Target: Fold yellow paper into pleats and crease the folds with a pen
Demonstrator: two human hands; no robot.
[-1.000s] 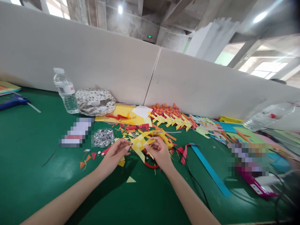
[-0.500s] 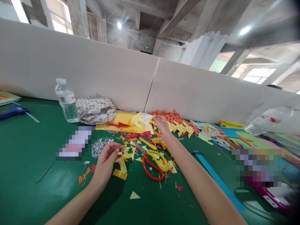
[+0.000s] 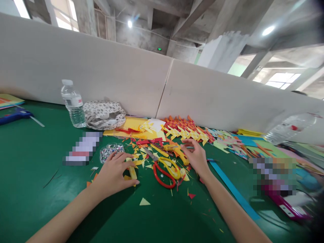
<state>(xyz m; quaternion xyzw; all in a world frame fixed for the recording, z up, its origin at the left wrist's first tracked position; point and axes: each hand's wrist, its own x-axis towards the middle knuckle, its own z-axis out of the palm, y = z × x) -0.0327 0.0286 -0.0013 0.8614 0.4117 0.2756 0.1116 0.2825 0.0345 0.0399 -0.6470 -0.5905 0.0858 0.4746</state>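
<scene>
My left hand (image 3: pixel 113 173) hovers low over yellow paper scraps (image 3: pixel 133 172), fingers spread and holding nothing. My right hand (image 3: pixel 196 156), fingers apart, is beside the handle of a yellow glue gun (image 3: pixel 181 154); whether a fingertip touches it I cannot tell. Between my hands lie scissors (image 3: pixel 165 184) with one red and one yellow handle loop, blades pointing away to the left. A woven yellow paper fish (image 3: pixel 147 126) rests on the yellow sheets at the back. To its right sit a row of yellow woven fish (image 3: pixel 186 132) and red-orange ones (image 3: pixel 178 121).
A clear pack of googly eyes (image 3: pixel 107 153) lies behind my left hand. A water bottle (image 3: pixel 73 104) and a patterned cloth bundle (image 3: pixel 105 114) stand by the partition (image 3: pixel 113 74). A blue paper strip (image 3: pixel 233 187) lies right; a blue glue gun (image 3: pixel 15 116) is far left.
My right hand has put the yellow paper fish on the sheets at the back, let go, and drawn back to the glue gun. My left hand has opened and turned palm down.
</scene>
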